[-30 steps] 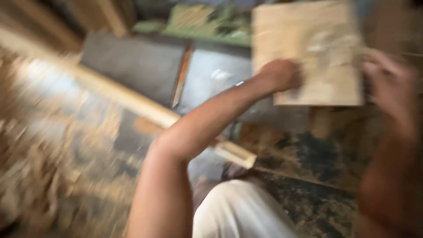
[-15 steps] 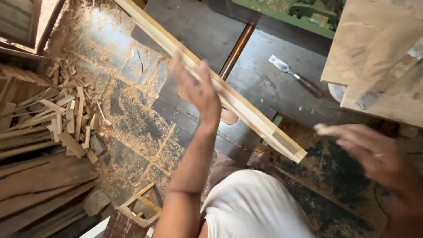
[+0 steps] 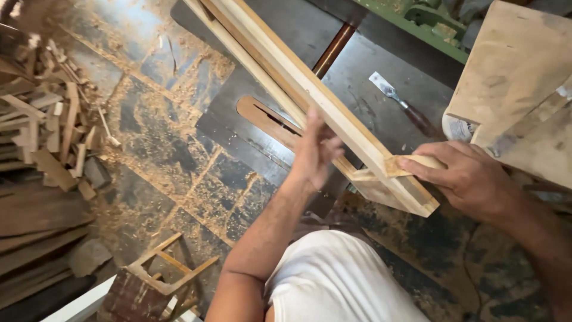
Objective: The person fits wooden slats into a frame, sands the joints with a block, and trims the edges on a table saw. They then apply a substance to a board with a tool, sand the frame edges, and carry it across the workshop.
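At the far left a heap of wood offcuts lay on the sawdust-strewn floor, its left part cut off by the frame edge and its upper corner blurred. Lower down, a small broken wooden frame rested near the bottom edge, partly out of view.

Toward the middle, the left hand was raised with fingers spread and loosely apart, against the near side of the long wooden frame; motion blur made it impossible to tell whether it actually touched the wood. That frame ran diagonally from the top edge, where its far end was cut off, down over the grey saw table to its near corner between the two hands.

Right of that, a chisel lay on the table. The right hand was clamped on a small wooden block at the frame's near corner, fingers wrapped over it. A plywood board filled the upper right, cut off by the edge.
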